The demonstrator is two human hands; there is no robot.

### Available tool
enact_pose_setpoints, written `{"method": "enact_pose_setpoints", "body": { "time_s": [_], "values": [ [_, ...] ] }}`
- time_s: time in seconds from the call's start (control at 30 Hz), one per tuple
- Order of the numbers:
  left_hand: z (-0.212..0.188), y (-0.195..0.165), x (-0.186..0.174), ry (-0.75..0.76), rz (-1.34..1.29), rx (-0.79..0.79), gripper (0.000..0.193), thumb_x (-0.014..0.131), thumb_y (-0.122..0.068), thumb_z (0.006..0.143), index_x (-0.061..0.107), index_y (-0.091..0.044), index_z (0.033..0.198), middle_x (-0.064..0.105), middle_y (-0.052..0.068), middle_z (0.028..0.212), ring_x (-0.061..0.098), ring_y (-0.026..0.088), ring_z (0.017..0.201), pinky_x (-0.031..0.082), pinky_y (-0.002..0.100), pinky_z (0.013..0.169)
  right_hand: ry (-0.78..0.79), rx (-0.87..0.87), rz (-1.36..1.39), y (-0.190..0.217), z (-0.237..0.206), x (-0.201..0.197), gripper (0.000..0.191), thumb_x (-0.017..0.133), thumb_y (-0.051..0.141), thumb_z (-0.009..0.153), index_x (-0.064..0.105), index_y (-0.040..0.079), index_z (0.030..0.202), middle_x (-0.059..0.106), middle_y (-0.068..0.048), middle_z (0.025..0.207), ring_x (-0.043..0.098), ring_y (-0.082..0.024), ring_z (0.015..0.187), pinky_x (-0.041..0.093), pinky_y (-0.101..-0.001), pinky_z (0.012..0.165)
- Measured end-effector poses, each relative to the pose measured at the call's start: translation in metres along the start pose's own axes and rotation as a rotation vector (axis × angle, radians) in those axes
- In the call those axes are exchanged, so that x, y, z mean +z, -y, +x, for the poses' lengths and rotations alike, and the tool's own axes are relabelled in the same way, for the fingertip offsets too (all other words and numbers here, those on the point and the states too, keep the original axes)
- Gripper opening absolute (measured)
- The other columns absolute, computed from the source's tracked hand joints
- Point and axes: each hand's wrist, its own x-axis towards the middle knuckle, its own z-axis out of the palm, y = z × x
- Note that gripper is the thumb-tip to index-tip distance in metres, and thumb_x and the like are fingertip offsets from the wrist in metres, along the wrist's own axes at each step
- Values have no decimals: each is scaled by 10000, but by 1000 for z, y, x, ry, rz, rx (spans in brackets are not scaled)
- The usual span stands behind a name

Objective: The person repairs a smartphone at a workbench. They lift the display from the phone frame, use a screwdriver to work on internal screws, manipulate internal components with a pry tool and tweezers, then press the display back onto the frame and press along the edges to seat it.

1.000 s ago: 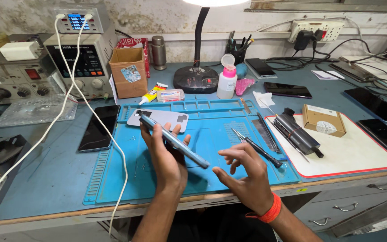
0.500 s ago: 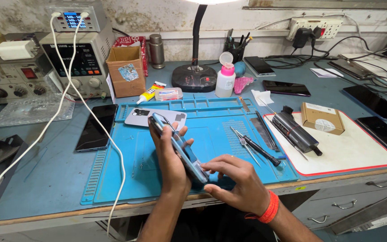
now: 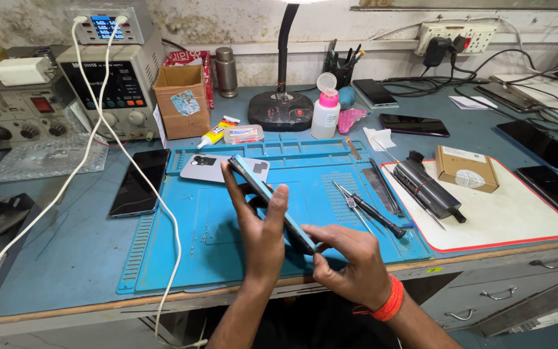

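Light blue phone (image 3: 268, 199) was up on its edge over the blue work mat (image 3: 182, 245), tilted, held in both hands. Left hand (image 3: 258, 223) was wrapped around its upper half, thumb across the front. Right hand (image 3: 350, 262) pinched the lower end near the table edge. Farther right, a screwdriver (image 3: 372, 213) and tweezers (image 3: 350, 205) lay on the mat.

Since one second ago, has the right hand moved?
Yes. The right hand has moved left, away from the screwdriver on the mat, and now grips the phone's lower end.
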Motion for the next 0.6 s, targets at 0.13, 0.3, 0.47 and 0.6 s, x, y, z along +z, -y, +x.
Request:
{"method": "enact_pose_setpoints", "body": {
  "time_s": [0.13, 0.3, 0.47, 0.6],
  "values": [
    [-1, -2, 0, 20, 88, 69, 985, 681, -316, 1004, 8, -64, 1678, 271, 192, 1650, 357, 279, 1476, 274, 418, 1220, -61, -36, -61, 2, -1, 3, 482, 694, -46, 742, 693, 15, 1220, 757, -132, 894, 770, -245, 758, 604, -321, 674],
    [-1, -6, 0, 16, 1, -30, 999, 655, -361, 982, -15, -85, 1670, 411, 174, 1513, 487, 241, 1277, 383, 385, 1124, -66, -57, -50, 1, -2, 3, 465, 688, -43, 767, 684, 7, 1229, 760, -142, 923, 770, -244, 768, 613, -319, 685],
    [0, -8, -2, 6, -58, -175, 1021, 648, -341, 978, -46, -158, 1704, 483, 196, 1383, 514, 234, 1127, 439, 396, 1038, -68, -31, -59, 0, -3, 3, 448, 685, -27, 788, 685, 2, 1235, 761, -145, 924, 770, -235, 757, 616, -320, 683],
    [0, -9, -4, 8, -106, -160, 999, 647, -300, 997, -50, -177, 1701, 351, 148, 1550, 444, 218, 1288, 359, 385, 1114, -55, -6, -4, -1, -3, 4, 432, 681, -26, 816, 682, 0, 1247, 766, -129, 915, 776, -204, 753, 626, -300, 690]
  ]
}}
